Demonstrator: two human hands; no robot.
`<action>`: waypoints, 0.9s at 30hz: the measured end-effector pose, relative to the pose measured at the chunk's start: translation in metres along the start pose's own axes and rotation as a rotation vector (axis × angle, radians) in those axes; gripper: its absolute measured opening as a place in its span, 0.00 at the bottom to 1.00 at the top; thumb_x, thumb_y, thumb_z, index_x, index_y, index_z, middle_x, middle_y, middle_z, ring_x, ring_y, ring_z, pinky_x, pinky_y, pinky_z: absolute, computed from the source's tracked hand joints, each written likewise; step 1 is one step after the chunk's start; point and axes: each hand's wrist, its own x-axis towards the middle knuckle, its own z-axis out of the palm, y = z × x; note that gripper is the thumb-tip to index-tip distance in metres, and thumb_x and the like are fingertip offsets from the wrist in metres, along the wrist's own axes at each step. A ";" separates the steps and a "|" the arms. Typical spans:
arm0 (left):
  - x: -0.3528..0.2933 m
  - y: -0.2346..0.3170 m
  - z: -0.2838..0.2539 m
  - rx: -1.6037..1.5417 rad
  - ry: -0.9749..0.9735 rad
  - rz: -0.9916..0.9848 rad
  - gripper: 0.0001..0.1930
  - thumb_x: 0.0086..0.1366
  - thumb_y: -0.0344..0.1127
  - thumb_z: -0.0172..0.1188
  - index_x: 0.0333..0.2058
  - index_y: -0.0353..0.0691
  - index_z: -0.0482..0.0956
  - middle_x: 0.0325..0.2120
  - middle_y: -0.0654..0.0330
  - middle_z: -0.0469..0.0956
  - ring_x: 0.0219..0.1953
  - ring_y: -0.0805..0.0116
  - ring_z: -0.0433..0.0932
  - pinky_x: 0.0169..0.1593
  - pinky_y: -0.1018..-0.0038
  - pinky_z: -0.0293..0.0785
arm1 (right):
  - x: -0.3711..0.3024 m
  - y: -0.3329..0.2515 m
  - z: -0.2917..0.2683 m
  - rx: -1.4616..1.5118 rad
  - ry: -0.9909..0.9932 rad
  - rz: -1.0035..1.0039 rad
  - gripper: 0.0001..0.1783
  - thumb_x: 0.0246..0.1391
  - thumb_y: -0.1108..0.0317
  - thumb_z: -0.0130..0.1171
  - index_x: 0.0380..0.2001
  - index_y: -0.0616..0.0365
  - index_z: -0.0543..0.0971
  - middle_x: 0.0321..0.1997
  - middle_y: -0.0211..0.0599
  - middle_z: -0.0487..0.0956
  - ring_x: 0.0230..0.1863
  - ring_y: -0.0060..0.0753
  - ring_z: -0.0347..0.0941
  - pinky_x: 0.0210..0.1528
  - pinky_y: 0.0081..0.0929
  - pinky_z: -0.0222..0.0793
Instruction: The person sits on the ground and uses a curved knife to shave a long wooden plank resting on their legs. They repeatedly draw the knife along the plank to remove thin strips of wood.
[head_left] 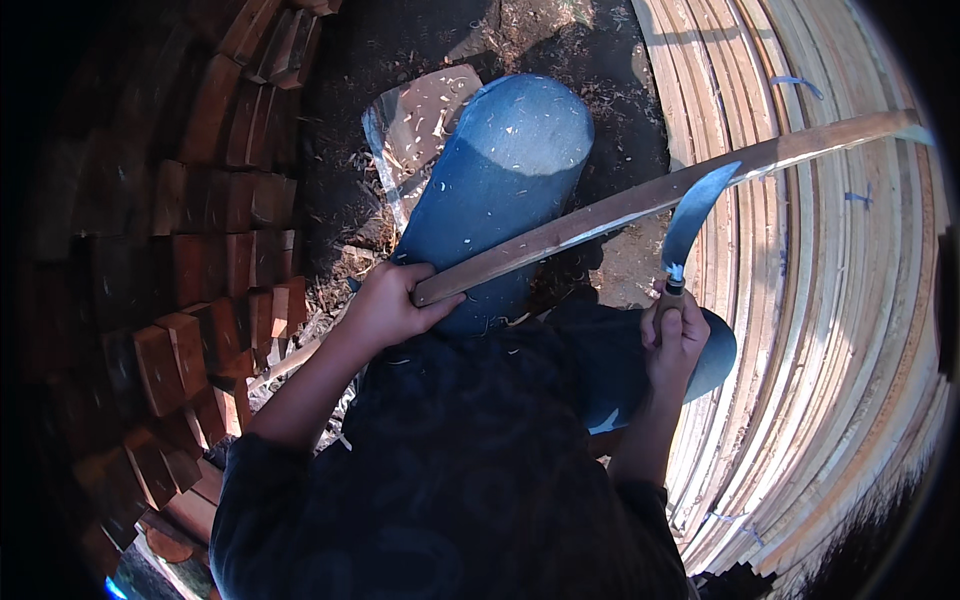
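My left hand (387, 306) is wrapped round the near end of a long wooden strip (590, 218). From there the strip slants up to the right, crossing above my jeans-clad leg (515, 150) and out over the stacked boards. In my right hand (678, 338) is a sickle (692, 222), gripped by its short handle. Its curved blade points up, and the tip overlaps the strip's edge in the picture; whether the two touch I cannot tell. Something pale is wrapped or stuck at the blade's base. Small wood shavings lie on my leg.
Long pale boards (800, 330) are stacked along the right, with bits of blue tie on them. Reddish-brown wood blocks (225, 230) are piled high on the left. A flat slab (425, 110) strewn with shavings lies beyond my leg on dark ground (350, 60).
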 end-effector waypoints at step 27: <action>0.003 0.000 -0.004 -0.014 -0.009 0.008 0.17 0.49 0.46 0.69 0.26 0.35 0.81 0.14 0.50 0.75 0.20 0.55 0.79 0.27 0.67 0.74 | -0.010 0.031 0.012 0.074 -0.194 0.044 0.35 0.57 0.41 0.51 0.39 0.70 0.75 0.14 0.27 0.65 0.13 0.15 0.57 0.17 0.15 0.50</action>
